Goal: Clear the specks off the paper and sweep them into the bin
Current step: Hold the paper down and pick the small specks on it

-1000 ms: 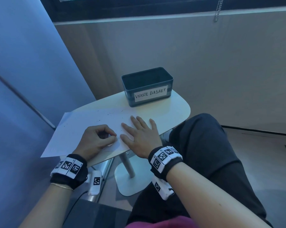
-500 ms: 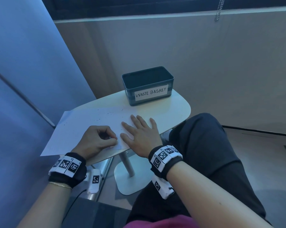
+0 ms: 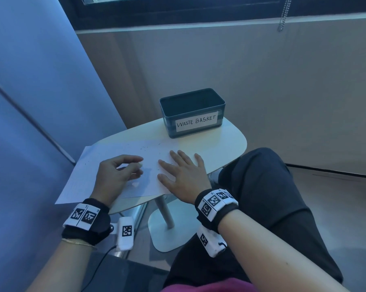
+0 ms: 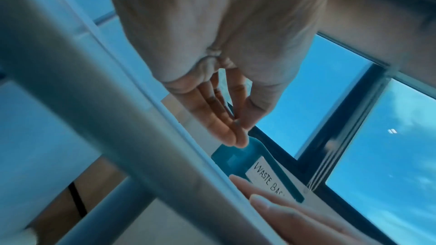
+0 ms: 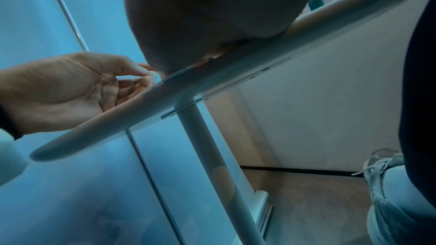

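A white sheet of paper [image 3: 106, 152] lies on the small white table [image 3: 230, 142], with dark specks [image 3: 144, 147] scattered near its far edge. My left hand [image 3: 138, 172] hovers just above the middle of the sheet, fingers loosely curled, nothing visible in them. From the right wrist view this left hand [image 5: 70, 88] shows its palm above the table edge [image 5: 235, 62]. My right hand [image 3: 167, 168] lies flat on the paper's right end, fingers spread. The dark bin [image 3: 169, 127], labelled WASTE BASKET, stands at the table's far side, beyond both hands.
The paper's left end overhangs the table beside a blue wall panel [image 3: 30, 102]. My dark-trousered knee [image 3: 272, 186] sits close to the table's right edge. Below are the table's leg [image 5: 212, 156] and a light shoe [image 5: 382, 174].
My left hand has lifted off the paper and its fingers have uncurled from a tight pinch. The right hand stays flat in place.
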